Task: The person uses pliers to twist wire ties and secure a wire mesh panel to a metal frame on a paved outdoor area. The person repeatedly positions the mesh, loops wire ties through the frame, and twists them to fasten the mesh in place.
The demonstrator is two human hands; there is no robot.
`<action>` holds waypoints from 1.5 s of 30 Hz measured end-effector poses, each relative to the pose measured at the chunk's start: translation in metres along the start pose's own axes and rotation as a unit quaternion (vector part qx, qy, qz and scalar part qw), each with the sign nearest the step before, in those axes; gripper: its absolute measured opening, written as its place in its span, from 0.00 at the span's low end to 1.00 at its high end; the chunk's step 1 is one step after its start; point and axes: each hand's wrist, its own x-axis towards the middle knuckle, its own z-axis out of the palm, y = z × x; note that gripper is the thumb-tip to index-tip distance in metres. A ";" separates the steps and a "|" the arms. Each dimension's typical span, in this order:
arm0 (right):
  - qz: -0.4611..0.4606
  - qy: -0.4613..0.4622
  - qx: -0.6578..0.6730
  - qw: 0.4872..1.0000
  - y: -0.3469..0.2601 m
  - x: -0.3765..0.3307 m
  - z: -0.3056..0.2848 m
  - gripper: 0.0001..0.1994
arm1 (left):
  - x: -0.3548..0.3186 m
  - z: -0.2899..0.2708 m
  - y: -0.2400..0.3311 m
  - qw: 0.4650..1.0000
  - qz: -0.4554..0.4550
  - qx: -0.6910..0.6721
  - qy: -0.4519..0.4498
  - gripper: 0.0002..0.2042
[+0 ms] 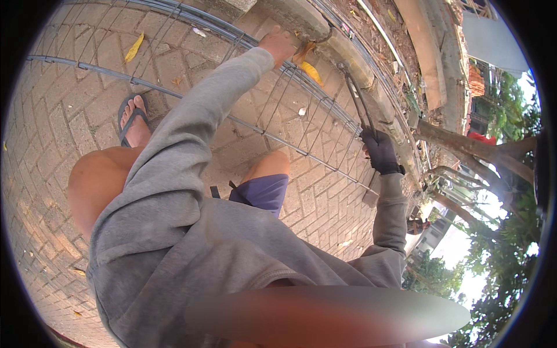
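Observation:
A long cage of thin steel rebar, its rods joined by cross pieces, lies over the paving in front of me. My left hand is bare and reaches to its far rods, with fingers bent over them; the fingertips are partly hidden. On the right, my right hand wears a dark glove and is closed on long-handled pincers of dark metal. The tool's two arms point away from me, and its far end lies by the concrete kerb, beyond the cage.
Brick paving stretches beneath the cage. A concrete kerb runs along the far side, with soil and more rods behind it. Yellow leaves lie about. My sandalled foot is near the cage. Tree trunks stand at the right.

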 end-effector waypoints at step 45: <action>-0.342 0.039 -0.651 0.677 -0.165 0.062 -0.032 0.19 | 0.034 0.028 -0.007 0.970 0.011 -0.210 -0.121 0.16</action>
